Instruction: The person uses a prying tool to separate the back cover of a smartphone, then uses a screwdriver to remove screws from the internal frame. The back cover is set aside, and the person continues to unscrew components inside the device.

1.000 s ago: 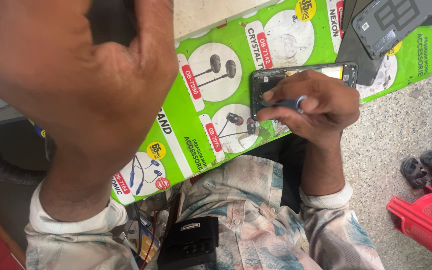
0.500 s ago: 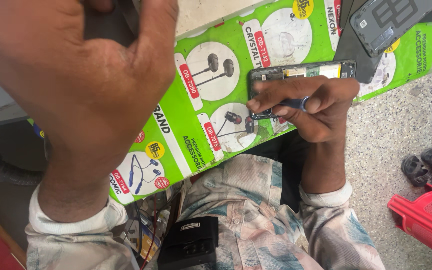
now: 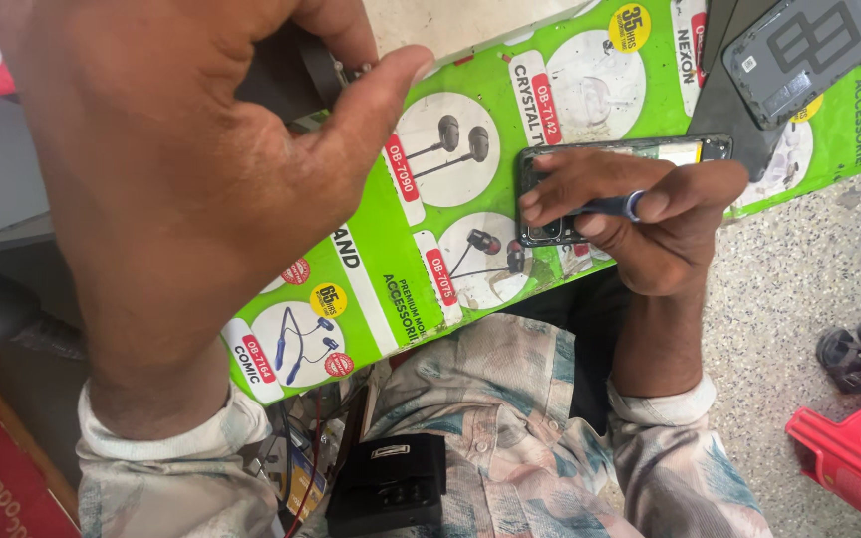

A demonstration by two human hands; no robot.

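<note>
The right hand (image 3: 640,224), right of centre in the frame, pinches a blue-handled tool (image 3: 605,206) against the opened phone (image 3: 620,159) lying on the green poster-covered surface (image 3: 450,269). The left hand (image 3: 161,199), raised at upper left, grips something dark, unclear what. With the phone unbraced, the tool might slip and gouge it.

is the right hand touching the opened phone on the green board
Touching: the head view shows the right hand with fingertips pressed on the opened phone.
</note>
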